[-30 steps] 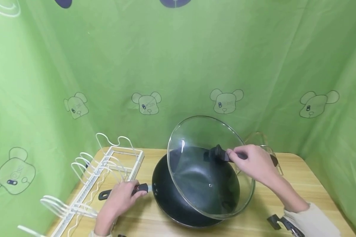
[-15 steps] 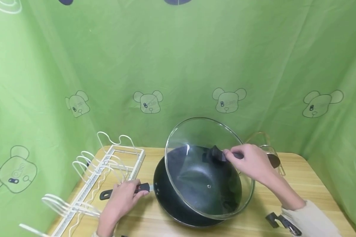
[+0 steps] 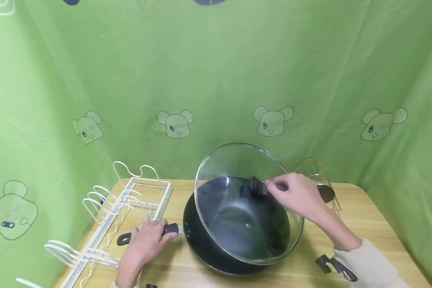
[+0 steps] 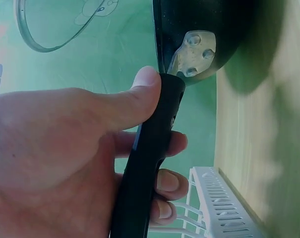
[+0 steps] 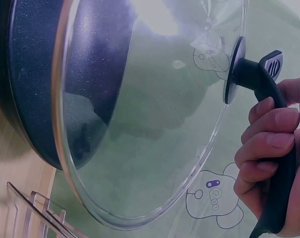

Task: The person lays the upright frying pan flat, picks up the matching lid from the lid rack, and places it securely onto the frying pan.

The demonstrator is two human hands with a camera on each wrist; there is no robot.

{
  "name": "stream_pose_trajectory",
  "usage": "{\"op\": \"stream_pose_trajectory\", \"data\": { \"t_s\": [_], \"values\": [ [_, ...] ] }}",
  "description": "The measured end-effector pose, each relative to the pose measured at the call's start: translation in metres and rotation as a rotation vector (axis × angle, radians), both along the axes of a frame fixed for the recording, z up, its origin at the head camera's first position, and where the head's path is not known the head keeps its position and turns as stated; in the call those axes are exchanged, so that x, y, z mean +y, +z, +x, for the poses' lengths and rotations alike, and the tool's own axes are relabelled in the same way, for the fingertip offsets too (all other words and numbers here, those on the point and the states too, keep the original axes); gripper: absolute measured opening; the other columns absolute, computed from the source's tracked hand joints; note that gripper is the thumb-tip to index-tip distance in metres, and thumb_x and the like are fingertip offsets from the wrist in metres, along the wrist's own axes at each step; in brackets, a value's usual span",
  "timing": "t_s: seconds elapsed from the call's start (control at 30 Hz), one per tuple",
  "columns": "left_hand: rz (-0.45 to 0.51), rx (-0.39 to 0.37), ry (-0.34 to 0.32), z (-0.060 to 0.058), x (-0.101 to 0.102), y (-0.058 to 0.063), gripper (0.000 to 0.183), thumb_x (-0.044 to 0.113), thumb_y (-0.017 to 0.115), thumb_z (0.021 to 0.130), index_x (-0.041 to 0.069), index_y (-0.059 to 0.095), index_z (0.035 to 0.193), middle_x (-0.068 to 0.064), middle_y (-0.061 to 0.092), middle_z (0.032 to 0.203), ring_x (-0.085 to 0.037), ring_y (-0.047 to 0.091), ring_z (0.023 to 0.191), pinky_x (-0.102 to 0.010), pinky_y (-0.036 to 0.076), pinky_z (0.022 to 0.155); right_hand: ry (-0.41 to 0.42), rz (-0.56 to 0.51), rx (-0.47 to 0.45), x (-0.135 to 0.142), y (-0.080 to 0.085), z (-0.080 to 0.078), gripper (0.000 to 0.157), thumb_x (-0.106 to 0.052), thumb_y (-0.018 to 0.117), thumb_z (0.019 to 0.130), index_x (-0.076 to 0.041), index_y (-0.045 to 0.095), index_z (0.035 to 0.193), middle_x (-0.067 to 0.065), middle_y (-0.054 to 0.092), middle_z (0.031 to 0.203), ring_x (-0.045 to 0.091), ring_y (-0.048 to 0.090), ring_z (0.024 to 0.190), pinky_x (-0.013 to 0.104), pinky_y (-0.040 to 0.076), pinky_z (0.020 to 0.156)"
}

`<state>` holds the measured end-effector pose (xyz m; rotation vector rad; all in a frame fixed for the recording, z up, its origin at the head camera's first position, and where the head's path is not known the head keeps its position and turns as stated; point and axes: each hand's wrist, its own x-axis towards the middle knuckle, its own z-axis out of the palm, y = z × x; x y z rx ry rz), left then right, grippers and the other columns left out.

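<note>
A black wok (image 3: 216, 244) sits at the middle of the wooden table, its long black handle (image 4: 147, 144) pointing left. My left hand (image 3: 145, 242) grips that handle, thumb along the top and fingers curled beneath, as the left wrist view shows. Over the wok a round glass lid (image 3: 234, 160) with a clear rim is tilted, its far edge raised. My right hand (image 3: 300, 194) holds the lid by its long black handle (image 5: 281, 163); in the right wrist view the fingers wrap around it. Through the glass the wok's dark inside shows.
Left of the wok stands a white wire rack (image 3: 102, 230) with several upright loops. Behind my right hand, a small wire stand (image 3: 335, 204) with a dark round piece (image 3: 325, 193) is partly hidden. Green printed curtains (image 3: 216, 72) close off the back and sides of the table (image 3: 367, 224).
The lid and my right hand have shifted slightly left over the wok. My left hand keeps its hold on the wok's handle; the whole view has drifted a little.
</note>
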<state>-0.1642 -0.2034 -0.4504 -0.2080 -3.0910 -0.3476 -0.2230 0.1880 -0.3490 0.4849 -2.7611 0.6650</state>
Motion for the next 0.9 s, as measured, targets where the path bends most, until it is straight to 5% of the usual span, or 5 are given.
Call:
{"op": "stream_pose_trajectory", "data": {
  "t_s": [0.23,0.9],
  "values": [
    [0.0,-0.001,-0.036,0.0,-0.005,0.002,0.034,0.052,0.065,0.08,0.022,0.058,0.097,0.005,0.061,0.089,-0.016,0.05,0.081,-0.042,0.036,0.069,0.0,0.004,-0.005,-0.005,-0.001,-0.003,0.052,-0.051,0.048,0.093,-0.02,0.037,0.053,-0.008,0.035,0.046,0.012,0.036,0.044,0.028,0.027,0.044],
    [-0.069,0.026,-0.039,-0.002,-0.004,-0.003,0.032,0.042,0.069,0.08,0.017,0.057,0.095,-0.002,0.059,0.089,-0.021,0.05,0.083,-0.045,0.038,0.069,0.002,0.066,-0.02,-0.022,-0.008,-0.018,0.051,-0.052,0.05,0.092,-0.022,0.041,0.052,-0.008,0.036,0.047,0.013,0.036,0.045,0.029,0.027,0.044]
  ]
}}
